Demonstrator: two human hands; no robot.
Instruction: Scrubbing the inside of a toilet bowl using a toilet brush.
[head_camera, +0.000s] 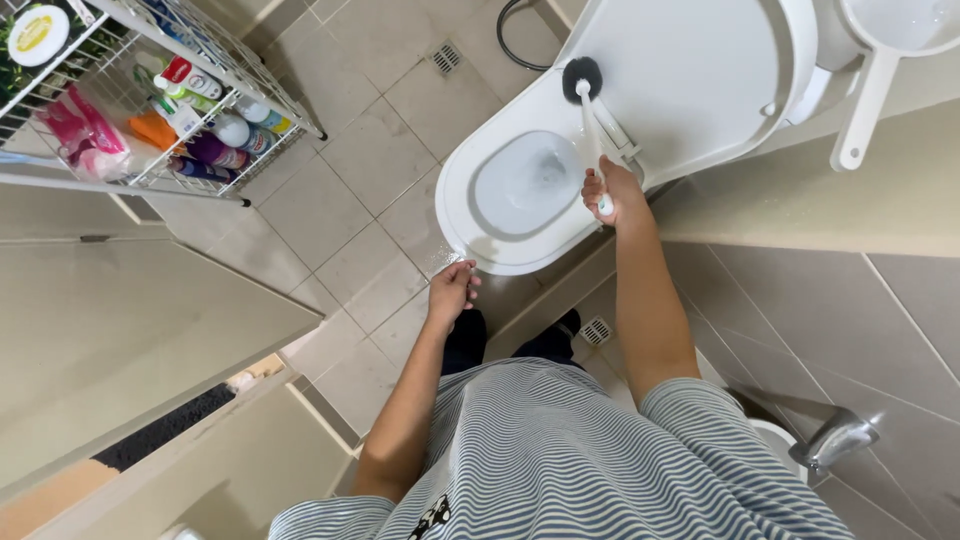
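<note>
The white toilet (520, 215) is sitting open, lid up, on the tiled floor (340, 200). Well off from the toilet, a wire rack (170, 110) is holding bottles. The right hand (612, 192) is gripping the toilet brush (590, 110) by its white handle at the toilet's rim, the dark head reaching past the hand toward the raised lid. The left hand (452, 292) is hanging loose and holding nothing, just before the bowl's front.

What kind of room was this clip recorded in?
A home bathroom, most likely. A white toilet stands on a tiled floor with a drain grate, the right hand holds a toilet brush over it, and a wire rack carries bottles of toiletries or cleaners.
</note>
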